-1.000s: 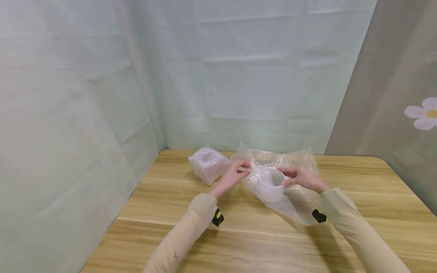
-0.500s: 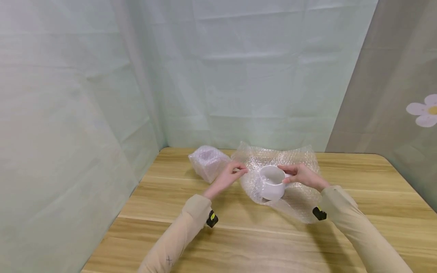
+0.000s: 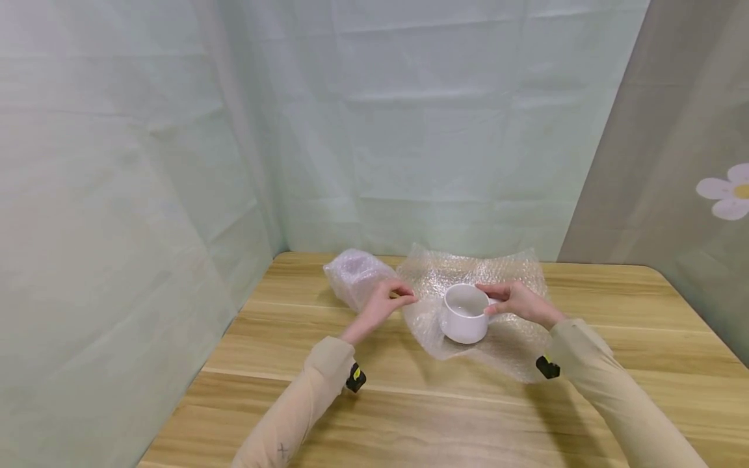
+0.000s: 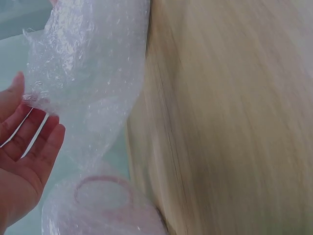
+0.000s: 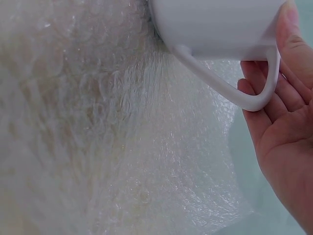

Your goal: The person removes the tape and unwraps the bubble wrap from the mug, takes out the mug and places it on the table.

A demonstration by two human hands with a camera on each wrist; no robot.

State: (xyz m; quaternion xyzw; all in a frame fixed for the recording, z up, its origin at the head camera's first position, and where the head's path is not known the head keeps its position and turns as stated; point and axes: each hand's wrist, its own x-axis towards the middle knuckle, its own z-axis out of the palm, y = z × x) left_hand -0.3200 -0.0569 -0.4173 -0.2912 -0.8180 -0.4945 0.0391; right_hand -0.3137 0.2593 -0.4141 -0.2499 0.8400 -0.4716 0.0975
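A white mug (image 3: pixel 464 328) stands upright on a spread sheet of bubble wrap (image 3: pixel 515 357). My right hand (image 3: pixel 523 304) grips the mug at its rim and handle side; in the right wrist view the thumb lies on the mug's wall and the fingers pass behind the handle (image 5: pixel 220 85). To the left, my left hand (image 3: pixel 383 305) pinches the left edge of the bubble wrap between thumb and fingers. The left wrist view shows that edge of the sheet (image 4: pixel 93 73) lifted at the fingertips.
A bubble-wrapped bundle (image 3: pixel 351 276) sits at the back left, just behind my left hand; a round rim shows through its wrap. The wooden table (image 3: pixel 409 416) ends at a pale curtain (image 3: pixel 421 162) behind.
My left hand has drawn the bubble wrap away from the mug, leftward and down, so the mug's side is now uncovered. My right hand has stayed on the mug.
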